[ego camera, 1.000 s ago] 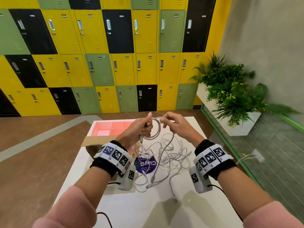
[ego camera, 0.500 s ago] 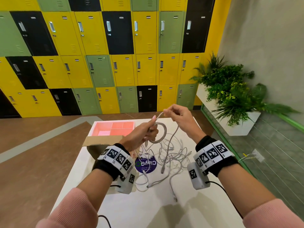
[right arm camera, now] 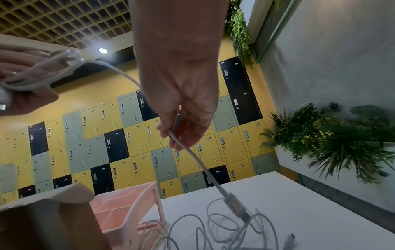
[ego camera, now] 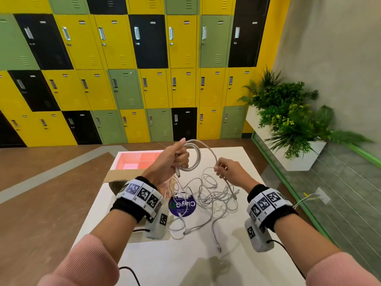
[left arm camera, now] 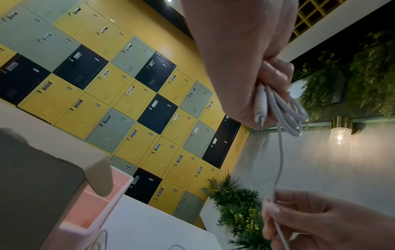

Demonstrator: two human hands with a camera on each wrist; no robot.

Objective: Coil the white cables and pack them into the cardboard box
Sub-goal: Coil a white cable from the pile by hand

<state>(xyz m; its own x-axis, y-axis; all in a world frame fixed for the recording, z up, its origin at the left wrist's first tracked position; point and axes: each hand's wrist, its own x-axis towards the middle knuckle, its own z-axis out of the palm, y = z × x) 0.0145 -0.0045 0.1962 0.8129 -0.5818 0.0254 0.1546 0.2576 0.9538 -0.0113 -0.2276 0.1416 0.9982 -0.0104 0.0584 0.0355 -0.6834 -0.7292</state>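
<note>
My left hand (ego camera: 178, 159) (left arm camera: 267, 81) is raised over the table and grips a small coil of white cable (ego camera: 193, 156) (left arm camera: 286, 110), one plug end hanging below the fist. The same cable runs in an arc to my right hand (ego camera: 221, 169) (right arm camera: 181, 132), which pinches it lower and to the right; its USB plug (right arm camera: 236, 207) dangles beneath. A tangle of loose white cables (ego camera: 208, 199) (right arm camera: 213, 233) lies on the white table (ego camera: 185, 261). The open cardboard box (ego camera: 119, 176) (right arm camera: 42, 219) stands at the table's left edge, partly hidden by my left wrist.
A pink divided tray (ego camera: 140, 161) (left arm camera: 96, 211) sits at the table's far left, behind the box. A round blue sticker (ego camera: 182, 206) lies under the cables. A white planter with green plants (ego camera: 292, 129) stands to the right, lockers (ego camera: 144, 69) behind.
My hands have drawn apart: the right hand dropped down and right along the cable, and the left hand lifted the coil, which shows a wider loop.
</note>
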